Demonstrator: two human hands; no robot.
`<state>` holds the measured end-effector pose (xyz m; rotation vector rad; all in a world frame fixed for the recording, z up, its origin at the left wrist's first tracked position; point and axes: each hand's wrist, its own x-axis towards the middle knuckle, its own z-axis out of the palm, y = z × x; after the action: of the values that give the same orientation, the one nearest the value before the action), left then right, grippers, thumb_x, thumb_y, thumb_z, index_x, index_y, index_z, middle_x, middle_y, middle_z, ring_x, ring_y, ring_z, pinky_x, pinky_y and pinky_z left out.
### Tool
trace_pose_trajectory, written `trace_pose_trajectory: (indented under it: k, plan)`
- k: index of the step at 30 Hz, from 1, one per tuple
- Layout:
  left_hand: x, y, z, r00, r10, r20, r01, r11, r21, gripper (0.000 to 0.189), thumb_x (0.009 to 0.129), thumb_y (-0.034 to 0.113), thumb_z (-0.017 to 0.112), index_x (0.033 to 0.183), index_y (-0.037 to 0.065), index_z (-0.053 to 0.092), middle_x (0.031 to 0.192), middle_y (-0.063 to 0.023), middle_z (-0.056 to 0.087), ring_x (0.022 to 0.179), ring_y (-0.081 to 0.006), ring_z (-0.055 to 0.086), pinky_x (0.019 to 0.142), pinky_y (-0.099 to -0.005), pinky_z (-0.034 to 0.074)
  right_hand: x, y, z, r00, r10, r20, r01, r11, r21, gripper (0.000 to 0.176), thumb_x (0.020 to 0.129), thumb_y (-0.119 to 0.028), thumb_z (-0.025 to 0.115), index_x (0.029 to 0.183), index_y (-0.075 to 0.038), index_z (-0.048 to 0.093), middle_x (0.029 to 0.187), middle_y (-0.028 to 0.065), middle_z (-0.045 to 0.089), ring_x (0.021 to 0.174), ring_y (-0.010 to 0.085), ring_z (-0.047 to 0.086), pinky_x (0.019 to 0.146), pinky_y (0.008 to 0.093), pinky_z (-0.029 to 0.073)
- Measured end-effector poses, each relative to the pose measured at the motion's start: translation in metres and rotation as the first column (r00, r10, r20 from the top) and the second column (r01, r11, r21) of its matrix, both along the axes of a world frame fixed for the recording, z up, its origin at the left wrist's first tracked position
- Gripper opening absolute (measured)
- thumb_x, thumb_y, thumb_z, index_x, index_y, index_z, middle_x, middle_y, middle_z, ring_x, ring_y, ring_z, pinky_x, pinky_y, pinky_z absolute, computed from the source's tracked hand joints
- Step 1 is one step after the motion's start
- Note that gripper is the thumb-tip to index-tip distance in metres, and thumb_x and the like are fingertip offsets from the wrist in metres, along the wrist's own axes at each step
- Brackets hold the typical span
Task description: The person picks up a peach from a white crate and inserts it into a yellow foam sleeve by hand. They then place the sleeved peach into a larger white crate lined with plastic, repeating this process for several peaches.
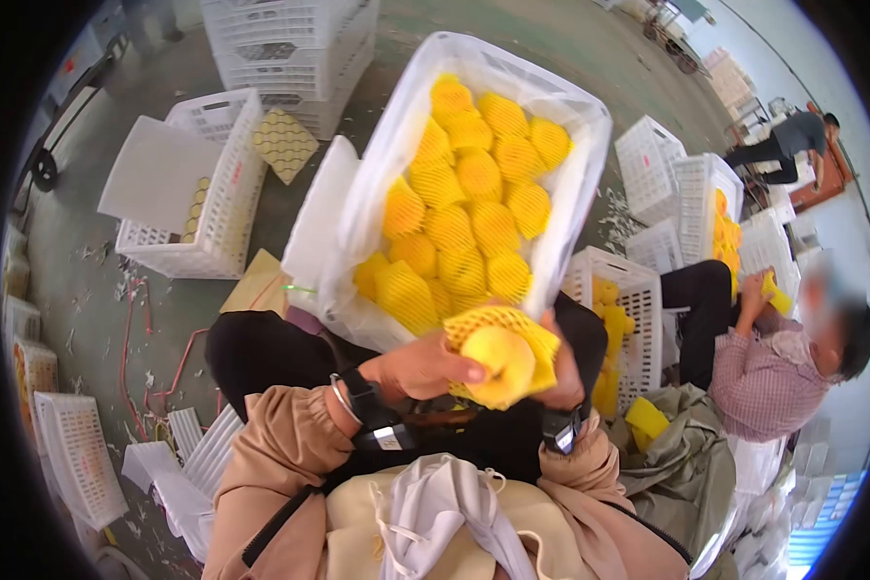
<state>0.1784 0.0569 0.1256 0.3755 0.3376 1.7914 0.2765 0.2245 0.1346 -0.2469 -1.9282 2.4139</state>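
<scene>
A round, pale yellow fruit (501, 360), perhaps a peach, is held over my lap, partly wrapped in a yellow foam net sleeve (543, 346). My left hand (420, 365) grips its left side, the thumb lying against the fruit. From the right, my right hand (563, 375) closes around the sleeved fruit; most of its fingers are hidden behind the net. Just beyond both hands stands a white crate (582, 126) with a translucent liner, holding several fruits (478, 174) in yellow foam nets.
On the right, a white crate (642, 372) contains yellow foam sleeves (605, 333). A co-worker (778, 353) sits beside it, handling a yellow-netted item. White crates (290, 48) are stacked behind, with another crate (230, 193) at left. Red cord (169, 391) lies on the floor.
</scene>
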Motion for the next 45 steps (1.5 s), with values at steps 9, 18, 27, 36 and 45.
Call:
trace_pose_trajectory:
  k: [9, 18, 27, 36, 45]
  plan:
    - [-0.003, -0.036, 0.015, 0.949, -0.275, -0.156, 0.294, 0.949, 0.113, 0.070, 0.063, 0.017, 0.079, 0.121, -0.002, 0.045, 0.115, -0.0084, 0.055, 0.103, -0.0157, 0.054, 0.092, -0.0281, 0.042, 0.007, -0.039, 0.025, 0.837, 0.468, 0.284, -0.194, 0.739, -0.645, 0.043, 0.086, -0.010, 0.056, 0.125, 0.003, 0.042, 0.115, 0.0123, 0.055, 0.103, 0.0200, 0.057, 0.086, 0.0297, 0.048]
    - [-0.009, -0.019, -0.019, 0.723, 0.354, -0.593, -0.588, 0.766, -0.260, 0.059, 0.076, 0.001, 0.065, 0.127, 0.002, 0.035, 0.108, -0.0031, 0.055, 0.095, -0.0099, 0.054, 0.082, -0.0237, 0.045, -0.016, -0.056, 0.028, 0.893, -0.215, -0.395, 0.449, 0.362, 0.817, 0.018, 0.072, 0.001, 0.061, 0.087, -0.005, 0.052, 0.083, 0.0103, 0.057, 0.067, 0.0237, 0.057, 0.060, 0.0309, 0.045]
    - [-0.018, -0.028, -0.018, 0.511, 0.479, -0.714, -0.710, 0.703, -0.036, 0.068, 0.074, 0.005, 0.067, 0.131, 0.003, 0.032, 0.128, -0.0121, 0.040, 0.116, -0.0252, 0.042, 0.099, -0.0325, 0.034, -0.013, -0.048, 0.005, 0.940, -0.341, -0.002, 0.330, 0.906, 0.266, 0.024, 0.094, -0.021, 0.042, 0.101, -0.001, 0.052, 0.088, 0.0064, 0.055, 0.079, 0.0115, 0.053, 0.074, 0.0242, 0.043]
    - [-0.007, -0.030, -0.002, -0.015, 0.292, -0.956, -0.665, 0.711, 0.228, 0.075, 0.068, 0.005, 0.060, 0.135, 0.000, 0.026, 0.140, -0.0179, 0.028, 0.131, -0.0317, 0.025, 0.108, -0.0390, 0.016, -0.035, -0.054, -0.014, 0.972, -0.224, 0.066, 0.233, 0.922, -0.310, 0.042, 0.093, -0.021, 0.046, 0.128, -0.001, 0.035, 0.117, 0.0082, 0.051, 0.107, 0.0160, 0.049, 0.091, 0.0288, 0.040]
    - [-0.063, -0.034, -0.116, 0.211, -0.129, -0.969, -0.836, 0.489, -0.247, 0.048, 0.079, 0.005, 0.047, 0.126, -0.004, 0.039, 0.127, -0.0263, 0.042, 0.120, -0.0325, 0.042, 0.096, -0.0367, 0.035, -0.108, -0.027, -0.038, 0.992, -0.105, 0.069, 0.124, 0.896, -0.427, 0.042, 0.088, -0.009, 0.052, 0.126, -0.001, 0.037, 0.112, 0.0088, 0.054, 0.103, 0.0192, 0.053, 0.086, 0.0329, 0.045]
